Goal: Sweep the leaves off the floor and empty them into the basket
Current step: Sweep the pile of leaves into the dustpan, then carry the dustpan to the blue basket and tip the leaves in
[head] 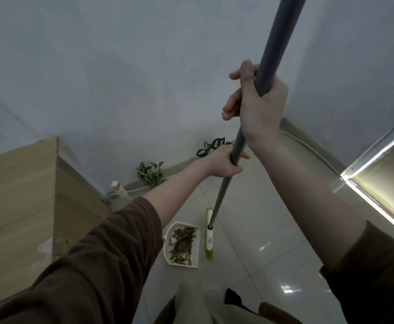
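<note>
I hold a broom by its long grey handle (274, 43). My right hand (259, 101) grips the handle high up, and my left hand (224, 163) grips it lower down. The broom's white and green head (209, 237) rests on the tiled floor (273, 230). Just left of the head stands a white dustpan (183, 244), its tray filled with brown and green dry leaves (182, 243). The dustpan's pale upright handle (121, 189) leans toward the back left. No basket is in view.
A light wooden cabinet (23, 206) stands at the left. Two small leafy plants (150, 174) (211, 146) sit by the grey wall's skirting. A lit shelf edge (378, 197) runs along the right. My legs show at the bottom edge.
</note>
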